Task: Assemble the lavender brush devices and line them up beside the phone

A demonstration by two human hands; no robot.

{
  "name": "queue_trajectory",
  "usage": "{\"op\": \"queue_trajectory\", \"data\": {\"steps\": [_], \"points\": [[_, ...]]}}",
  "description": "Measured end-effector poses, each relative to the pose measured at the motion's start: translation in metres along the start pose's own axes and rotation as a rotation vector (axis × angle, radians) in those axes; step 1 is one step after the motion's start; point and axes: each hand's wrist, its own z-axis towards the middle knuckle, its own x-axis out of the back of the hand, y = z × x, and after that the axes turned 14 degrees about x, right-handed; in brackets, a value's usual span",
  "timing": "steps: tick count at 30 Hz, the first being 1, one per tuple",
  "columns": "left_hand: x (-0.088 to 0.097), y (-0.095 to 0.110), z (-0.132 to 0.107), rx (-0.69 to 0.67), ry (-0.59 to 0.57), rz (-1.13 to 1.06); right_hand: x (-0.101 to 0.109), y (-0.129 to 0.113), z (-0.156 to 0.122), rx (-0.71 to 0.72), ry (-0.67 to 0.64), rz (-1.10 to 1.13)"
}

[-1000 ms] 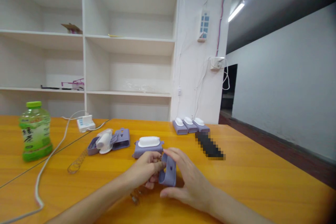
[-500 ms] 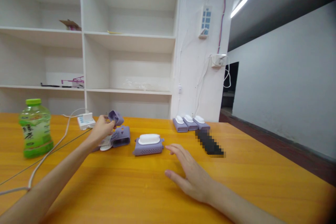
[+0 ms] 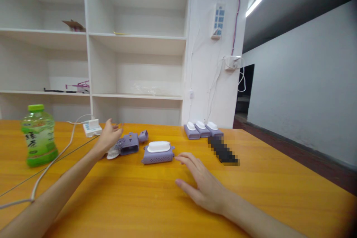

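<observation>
My left hand [image 3: 109,136] is open above the table, its fingers spread and nothing in them. Just right of it lies a purple hollow plastic housing [image 3: 129,144], with a small purple ring-like part [image 3: 143,136] behind its right side. White and purple pieces [image 3: 113,152] lie below the left hand, partly hidden by it. In the middle sits a purple perforated case [image 3: 158,156] with a white rounded piece [image 3: 158,147] on top. My right hand [image 3: 203,184] is open to the right of this case, fingertips close to its edge, holding nothing.
Three purple-and-white units [image 3: 202,130] stand in a row at the back right, behind a blurred black object [image 3: 223,151]. On the left are a green bottle [image 3: 39,137], a white power strip [image 3: 92,129] and loose cables [image 3: 44,171]. White shelves [image 3: 136,67] rise behind the table.
My left hand has let go of the small purple part, which now lies on the table to the right of the hollow housing. The right hand has hardly moved.
</observation>
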Motion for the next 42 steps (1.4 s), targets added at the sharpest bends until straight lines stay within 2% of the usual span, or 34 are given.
{"op": "queue_trajectory", "data": {"steps": [5, 9, 11, 13, 15, 16, 18, 20, 23, 25, 28, 32, 34, 37, 42], "points": [[0.001, 0.007, -0.009, -0.126, 0.104, 0.024, -0.001, 0.000, 0.000, 0.000, -0.001, -0.022], [0.001, 0.030, -0.040, -0.330, 0.140, -0.003, -0.003, 0.006, -0.001, -0.020, 0.028, -0.062], [-0.003, 0.046, -0.067, -0.443, 0.068, -0.017, -0.004, 0.013, -0.001, -0.048, 0.059, -0.066], [-0.012, 0.061, -0.097, -0.602, -0.117, -0.045, -0.006, 0.019, -0.001, -0.082, 0.093, -0.060], [-0.023, 0.071, -0.121, -0.682, -0.296, -0.004, -0.006, 0.023, -0.001, -0.105, 0.118, -0.055], [-0.029, 0.073, -0.128, -0.693, -0.344, 0.019, -0.006, 0.025, -0.001, -0.111, 0.125, -0.054], [-0.039, 0.070, -0.133, -0.658, -0.385, 0.092, -0.006, 0.026, -0.001, -0.115, 0.134, -0.053], [-0.045, 0.060, -0.127, -0.572, -0.399, 0.160, -0.006, 0.025, -0.001, -0.119, 0.135, -0.048], [-0.046, 0.046, -0.115, -0.455, -0.454, 0.193, -0.006, 0.025, 0.000, -0.126, 0.138, -0.045], [-0.045, 0.042, -0.117, -0.427, -0.464, 0.185, -0.006, 0.026, 0.000, -0.131, 0.152, -0.049], [-0.050, 0.046, -0.142, -0.411, -0.460, 0.137, -0.007, 0.031, 0.000, -0.167, 0.207, -0.029], [-0.059, 0.062, -0.192, -0.354, -0.585, 0.008, -0.010, 0.040, -0.002, -0.356, 0.292, 0.096], [-0.060, 0.070, -0.210, -0.307, -0.650, -0.045, -0.009, 0.041, -0.003, -0.431, 0.294, 0.160], [-0.055, 0.076, -0.223, -0.307, -0.732, -0.063, -0.006, 0.037, -0.004, -0.454, 0.269, 0.149], [-0.047, 0.080, -0.224, -0.312, -0.727, -0.110, -0.003, 0.026, -0.006, -0.466, 0.227, 0.067]]}}
